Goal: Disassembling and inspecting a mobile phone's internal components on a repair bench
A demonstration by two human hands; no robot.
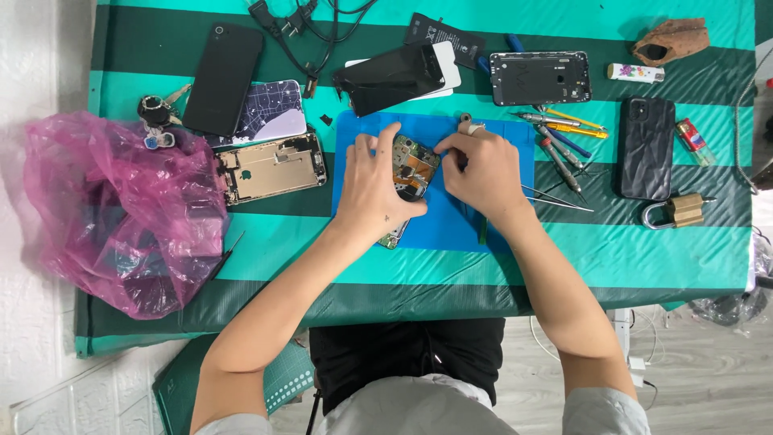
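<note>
We hold opened phone (412,171) on blue mat (507,137): left hand (377,187) clamps its body, right hand (483,171) pinches at upper edge. Step: internals disassembly, we judge. Next needs fine, steady prying.

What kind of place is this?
Probably a phone repair bench: both hands work on an opened phone with bare circuit boards on a blue rubber mat, beside slim metal screwdrivers and a gutted black phone frame.

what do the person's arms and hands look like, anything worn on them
Both forearms are bare. Short light grey sleeves show at the upper arms, at the bottom edge of the view. The left hand carries small dark marks on its back, like tiny tattoos. The right hand shows no glove, ring or watch.
</note>
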